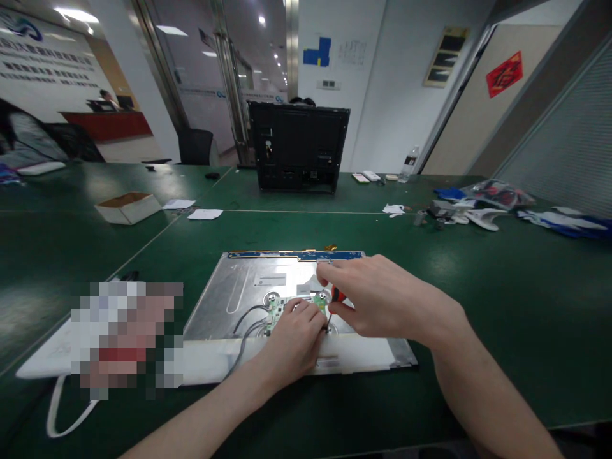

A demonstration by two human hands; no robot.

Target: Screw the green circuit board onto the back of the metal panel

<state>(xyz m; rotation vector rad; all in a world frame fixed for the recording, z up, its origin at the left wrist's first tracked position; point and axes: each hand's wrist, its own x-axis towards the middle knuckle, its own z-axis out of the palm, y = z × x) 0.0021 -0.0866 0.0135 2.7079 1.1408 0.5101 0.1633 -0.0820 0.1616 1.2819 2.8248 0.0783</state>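
Observation:
A flat silver panel (pixel 215 299) lies on the green table, with a blue circuit strip (pixel 287 255) along its far edge. On its middle sits a small green circuit board (pixel 276 312) with dark cables (pixel 246 338) running off to the left. My left hand (pixel 299 331) rests on the board, fingers bent and close together; whether anything is under them is hidden. My right hand (pixel 366 293) grips a screwdriver with a red and black handle (pixel 337 295). Its thin shaft points down at the board's right edge, beside my left fingertips. The tip is too small to make out.
A black monitor housing (pixel 299 146) stands at the back. An open box (pixel 129 208) and papers (pixel 205 214) are at the left. A white bag (pixel 52 347) lies near left. Gloves (pixel 485 218), a plastic bag (pixel 500 193) and a bottle (pixel 408 164) are at right.

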